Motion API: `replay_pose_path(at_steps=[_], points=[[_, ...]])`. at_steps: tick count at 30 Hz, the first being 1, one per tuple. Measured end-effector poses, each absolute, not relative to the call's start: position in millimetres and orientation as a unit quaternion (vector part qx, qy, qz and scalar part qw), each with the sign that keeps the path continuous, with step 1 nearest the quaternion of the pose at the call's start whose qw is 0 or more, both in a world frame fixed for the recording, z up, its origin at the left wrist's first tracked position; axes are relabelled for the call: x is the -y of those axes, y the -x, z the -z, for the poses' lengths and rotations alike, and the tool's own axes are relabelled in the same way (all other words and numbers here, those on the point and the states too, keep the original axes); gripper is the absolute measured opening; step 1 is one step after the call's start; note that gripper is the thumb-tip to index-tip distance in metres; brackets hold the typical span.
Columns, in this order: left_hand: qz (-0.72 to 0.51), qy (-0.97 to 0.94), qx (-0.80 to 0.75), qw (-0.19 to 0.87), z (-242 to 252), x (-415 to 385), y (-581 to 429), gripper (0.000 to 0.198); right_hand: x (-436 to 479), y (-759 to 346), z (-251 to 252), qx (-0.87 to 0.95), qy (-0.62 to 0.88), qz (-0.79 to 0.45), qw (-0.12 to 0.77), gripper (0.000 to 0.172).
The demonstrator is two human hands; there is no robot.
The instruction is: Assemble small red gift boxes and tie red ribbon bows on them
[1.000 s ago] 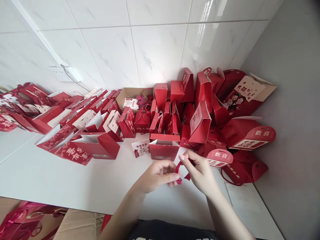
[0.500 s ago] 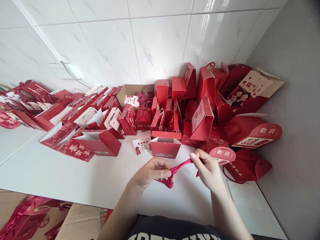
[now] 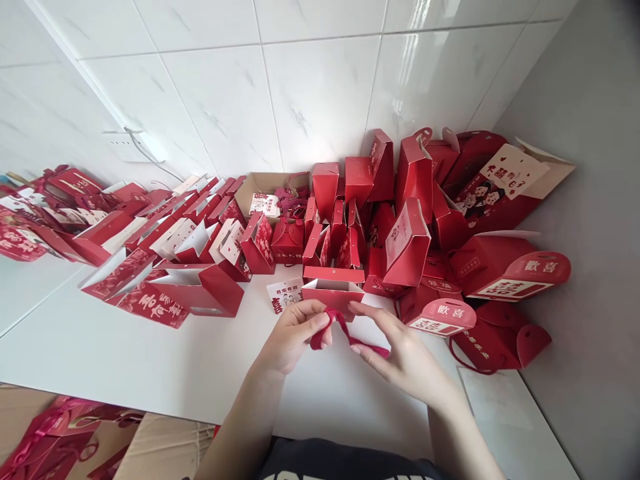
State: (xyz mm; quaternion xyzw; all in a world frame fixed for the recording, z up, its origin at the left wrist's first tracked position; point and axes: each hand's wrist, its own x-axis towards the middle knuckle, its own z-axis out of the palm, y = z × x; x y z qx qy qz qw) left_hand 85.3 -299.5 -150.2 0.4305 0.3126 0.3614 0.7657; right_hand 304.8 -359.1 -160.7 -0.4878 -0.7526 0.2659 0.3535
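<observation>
A dark pink ribbon (image 3: 338, 316) is pinched between the thumb and fingers of my left hand (image 3: 295, 333); part of it loops up and a tail stretches to the right. My right hand (image 3: 400, 350) has its thumb and index finger spread apart, with the ribbon's tail lying by the thumb. Both hands are above the white table, in front of an open red gift box (image 3: 333, 297). Beside that box lies a white printed card (image 3: 285, 295), partly behind my left hand.
Rows of red gift boxes (image 3: 200, 290) line the wall to the left, and more red boxes (image 3: 455, 313) crowd the right corner. A brown carton (image 3: 245, 193) with ribbons and a card stands at the back. Below the front edge, a cardboard box (image 3: 160, 443) holds more red items.
The ribbon, which was stretched between both hands, is now looped at my left hand. My right hand has released its pinch and spread its fingers.
</observation>
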Motion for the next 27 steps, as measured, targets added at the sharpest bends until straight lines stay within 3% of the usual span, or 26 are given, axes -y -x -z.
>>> replay_pose_path(at_steps=[3,7,10,12,16,18,22,27], points=[[-0.313,-0.470,-0.325,0.759,145.2,304.6,-89.4,0.029,358.7,-287.6,164.1,0.769,0.459,-0.224,0.384,0.064],[-0.295,-0.494,-0.313,0.756,141.8,309.0,-92.5,0.026,352.9,-272.8,176.3,0.740,0.444,-0.118,0.491,0.044],[-0.261,-0.509,-0.318,0.756,144.0,309.2,-91.0,0.031,352.3,-272.3,177.5,0.725,0.452,-0.083,0.513,0.039],[-0.244,-0.528,-0.321,0.747,146.2,308.9,-89.1,0.034,355.2,-273.8,172.9,0.706,0.461,-0.164,0.512,0.038],[-0.199,-0.552,-0.322,0.743,146.9,308.9,-84.6,0.036,360.2,-277.6,162.1,0.606,0.373,-0.498,0.496,0.028],[-0.159,-0.558,-0.318,0.749,145.7,309.3,-82.8,0.036,358.9,-280.1,160.9,0.560,0.323,-0.607,0.462,0.026],[-0.091,-0.555,-0.294,0.773,144.6,309.8,-82.0,0.036,353.1,-286.1,168.1,0.528,0.321,-0.680,0.395,0.037],[-0.098,-0.579,-0.288,0.756,143.5,310.2,-84.1,0.038,352.5,-289.4,180.3,0.548,0.290,-0.699,0.355,0.041]])
